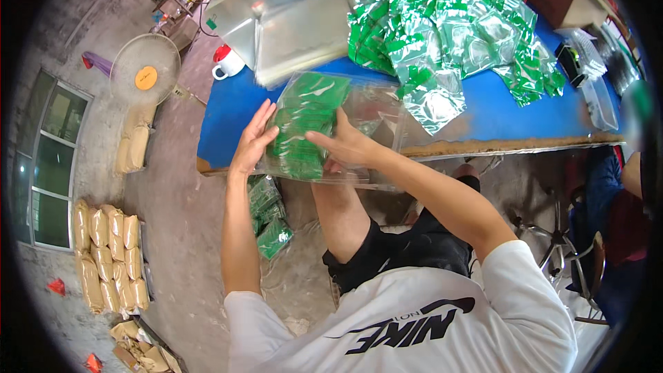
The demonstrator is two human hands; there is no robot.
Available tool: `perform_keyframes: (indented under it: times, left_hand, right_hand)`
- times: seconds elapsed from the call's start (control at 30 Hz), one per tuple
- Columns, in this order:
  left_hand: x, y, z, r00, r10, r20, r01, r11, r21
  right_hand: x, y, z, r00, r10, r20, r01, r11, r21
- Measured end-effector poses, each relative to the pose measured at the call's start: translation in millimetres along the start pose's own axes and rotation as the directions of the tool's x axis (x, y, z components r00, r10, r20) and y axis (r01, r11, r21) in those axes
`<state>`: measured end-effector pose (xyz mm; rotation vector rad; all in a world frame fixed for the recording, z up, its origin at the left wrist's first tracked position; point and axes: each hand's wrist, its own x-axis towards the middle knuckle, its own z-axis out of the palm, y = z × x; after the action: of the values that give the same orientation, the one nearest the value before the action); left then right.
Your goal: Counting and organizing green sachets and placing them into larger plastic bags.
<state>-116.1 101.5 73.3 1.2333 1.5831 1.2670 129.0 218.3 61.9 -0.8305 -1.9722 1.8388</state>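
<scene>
At the worn front edge of a blue-topped table, I watch from my remote station as two bare hands meet over a thick stack of glossy green packets inside a large clear plastic bag. The stack fills the left part of the bag, whose lower margin juts past the table's brown rim, above the wearer's bare knee.

My left grip is spread, its fingers extended and the thumb apart, laid along the left side of the bagged stack. My right grip reaches in from the right, thumb stretched over the packets' upper face; its other fingers are partly hidden, so I cannot tell how tightly it closes or whether it has a firm hold.

Behind the bag, a neat stack of transparent plastic sheets lies in a shallow silver-grey tray, with a white mug, red inside, just beside it to the left. To the right spreads a broad heap of green-and-silver foil packets, one of them close to the table's front edge. A clear plastic container stands near the right end.

Below, green bundles in clear wrap lie on the concrete floor. Stuffed tan sacks are piled by the wall at left, well apart from a round, pale fan.
</scene>
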Motion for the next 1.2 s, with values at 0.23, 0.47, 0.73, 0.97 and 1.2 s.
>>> perform_keyframes:
  times: [0.23,0.47,0.73,0.97,1.2]
  left_hand:
    - [21.5,22.2,100.8,0.965,0.258,0.056,-0.159,0.400,0.903]
    - [35.4,29.6,60.9,0.905,0.069,0.420,-0.423,0.259,0.868]
    - [16.4,36.9,12.8,0.936,-0.029,0.350,-0.343,0.142,0.929]
    - [-73.9,22.2,172.2,0.983,0.170,-0.066,-0.148,0.955,0.258]
    - [-72.5,-17.6,263.5,0.897,-0.434,0.090,0.385,0.664,-0.641]
  right_hand:
    - [-92.0,36.1,-63.1,0.936,0.148,0.318,-0.322,0.724,0.610]
    - [-120.6,47.4,-140.1,0.870,-0.334,-0.364,0.204,0.914,-0.352]
    - [-58.5,60.4,-243.0,0.779,-0.621,0.090,0.280,0.216,-0.936]
    - [-14.3,71.7,-221.7,0.855,-0.519,-0.016,0.155,0.285,-0.946]
    - [-31.6,65.6,-139.8,0.853,-0.412,-0.321,-0.071,0.518,-0.853]
